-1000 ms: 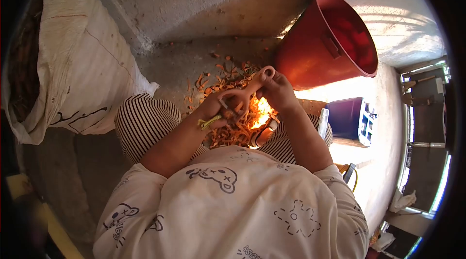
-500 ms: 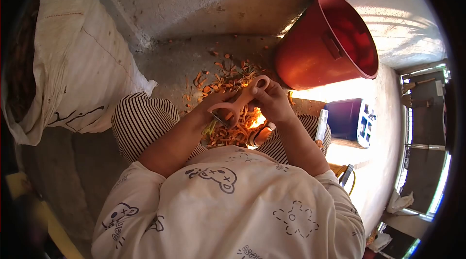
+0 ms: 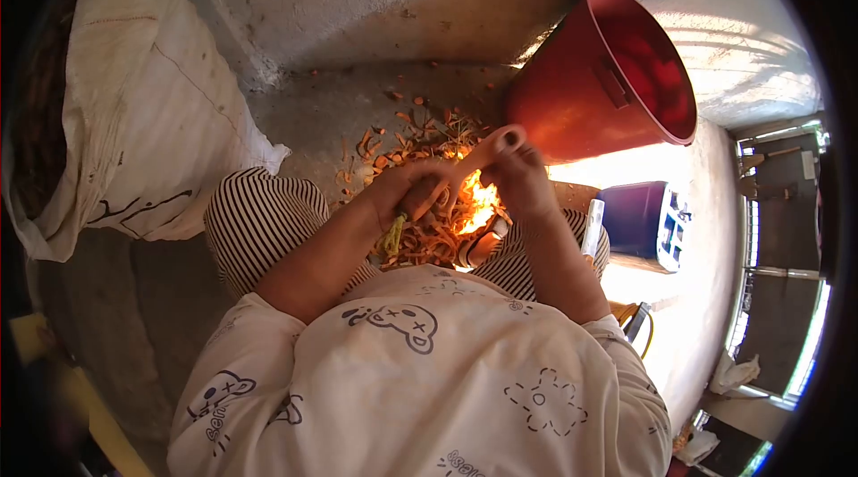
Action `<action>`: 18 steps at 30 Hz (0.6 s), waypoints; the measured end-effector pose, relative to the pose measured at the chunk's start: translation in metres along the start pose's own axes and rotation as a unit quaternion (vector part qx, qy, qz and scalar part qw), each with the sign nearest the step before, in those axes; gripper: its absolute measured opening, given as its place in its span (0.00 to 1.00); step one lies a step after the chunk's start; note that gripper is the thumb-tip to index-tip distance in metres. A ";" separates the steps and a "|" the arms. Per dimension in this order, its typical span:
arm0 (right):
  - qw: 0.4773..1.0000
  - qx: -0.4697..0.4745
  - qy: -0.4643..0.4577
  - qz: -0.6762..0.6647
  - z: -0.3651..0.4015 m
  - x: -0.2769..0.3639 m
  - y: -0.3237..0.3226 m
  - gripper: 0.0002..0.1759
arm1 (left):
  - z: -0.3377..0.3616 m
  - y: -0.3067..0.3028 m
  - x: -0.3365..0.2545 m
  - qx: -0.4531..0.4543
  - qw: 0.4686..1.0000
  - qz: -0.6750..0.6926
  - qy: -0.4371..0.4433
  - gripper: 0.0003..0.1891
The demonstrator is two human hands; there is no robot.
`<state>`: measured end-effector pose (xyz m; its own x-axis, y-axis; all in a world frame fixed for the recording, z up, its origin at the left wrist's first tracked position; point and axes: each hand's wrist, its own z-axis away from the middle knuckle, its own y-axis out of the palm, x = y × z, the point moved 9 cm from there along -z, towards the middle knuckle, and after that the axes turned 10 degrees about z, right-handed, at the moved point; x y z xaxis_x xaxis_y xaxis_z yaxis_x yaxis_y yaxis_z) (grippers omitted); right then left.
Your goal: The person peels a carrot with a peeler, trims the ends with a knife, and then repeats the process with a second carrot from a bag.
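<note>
My left hand (image 3: 400, 188) is closed around a carrot (image 3: 423, 199) whose greenish top end points toward my body. My right hand (image 3: 521, 182) grips the handle of a pinkish-orange peeler (image 3: 483, 152), with the ring end sticking out past the fingers. The peeler's head reaches over to the carrot; motion blur hides whether its blade touches. Below both hands lies a heap of orange peelings (image 3: 438, 249) on the floor between my knees, partly in bright sunlight.
A large red bucket (image 3: 559, 92) leans at the front right. To the left stands a white woven sack (image 3: 161, 110). A dark blue container (image 3: 630, 219) and a pale-bladed tool (image 3: 593, 227) are right of my knee. Small peel scraps lie near the wall.
My right hand has moved the peeler slightly up and right, its head swinging away from the carrot's top end. More of the carrot in my left hand now shows.
</note>
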<state>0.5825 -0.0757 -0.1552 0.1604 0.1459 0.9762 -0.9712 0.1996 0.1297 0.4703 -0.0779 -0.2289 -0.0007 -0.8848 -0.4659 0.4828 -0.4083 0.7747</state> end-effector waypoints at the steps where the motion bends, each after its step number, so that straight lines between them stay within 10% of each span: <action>1: 0.999 0.037 0.019 -0.007 0.004 -0.007 0.017 0.09 | 0.002 0.000 -0.004 0.001 0.999 -0.014 0.034 0.14; 3: 0.995 0.089 0.043 -0.003 0.002 -0.023 0.027 0.08 | 0.008 -0.003 -0.007 0.002 0.994 -0.040 0.100 0.14; 10: 0.930 -0.291 0.035 0.223 -0.038 -0.039 -0.173 0.07 | -0.004 -0.025 0.014 -0.030 0.984 0.173 0.007 0.15; 18: 0.998 0.062 0.028 0.001 0.008 -0.014 0.015 0.08 | 0.006 -0.011 0.003 -0.100 0.992 0.070 0.037 0.16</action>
<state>0.5639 -0.0822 -0.1655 0.1646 0.2000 0.9659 -0.9853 0.0777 0.1519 0.4599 -0.0779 -0.2361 0.1401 -0.9077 -0.3956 0.6374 -0.2230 0.7375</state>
